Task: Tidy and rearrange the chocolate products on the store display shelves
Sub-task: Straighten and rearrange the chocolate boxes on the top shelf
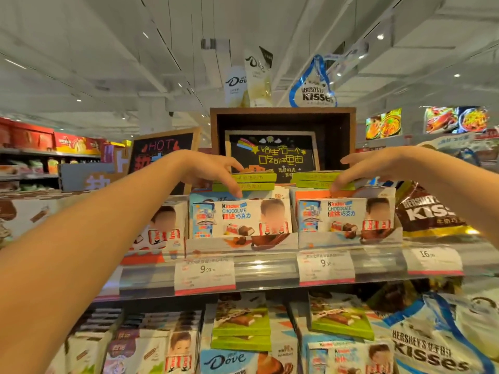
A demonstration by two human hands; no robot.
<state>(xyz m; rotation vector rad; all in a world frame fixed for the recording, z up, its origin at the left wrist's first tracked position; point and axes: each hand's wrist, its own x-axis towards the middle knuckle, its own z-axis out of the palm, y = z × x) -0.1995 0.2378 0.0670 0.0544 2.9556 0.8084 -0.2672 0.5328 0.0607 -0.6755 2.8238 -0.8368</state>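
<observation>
The left hand (216, 171) is seen reaching over the top of the display, fingers extended and sloping down, the fingertips (237, 193) laid against the front edge of the left stack of green boxes (248, 182); nothing is clasped, and the hand appears relaxed rather than curled. The right hand (364, 168) is held likewise, fingers straight and pressed on the front edge of the right stack of green boxes (318, 179), with the thumb stretched out above. Whether any finger hooks behind either stack cannot be told.

The green boxes are judged to be thin, flat cartons: light, fairly stiff along the edges, easily dented on the broad face, and likely to slide on one another, since each stack shows two lying loosely. A hold across the short sides, thumb on top and fingers under, is judged safest; pushing on the front edge alone would probably skew the upper box.

Both stacks lie on top of the Kinder chocolate trays (240, 220) at the back of the upper shelf, just under the fingertips, the left stack above the middle tray and the right above the tray beside it. In front, along the shelf's front edge, the price rail (267, 268) runs with its labels. Behind the stacks a chalkboard sign (272, 155) stands in a wooden frame.
</observation>
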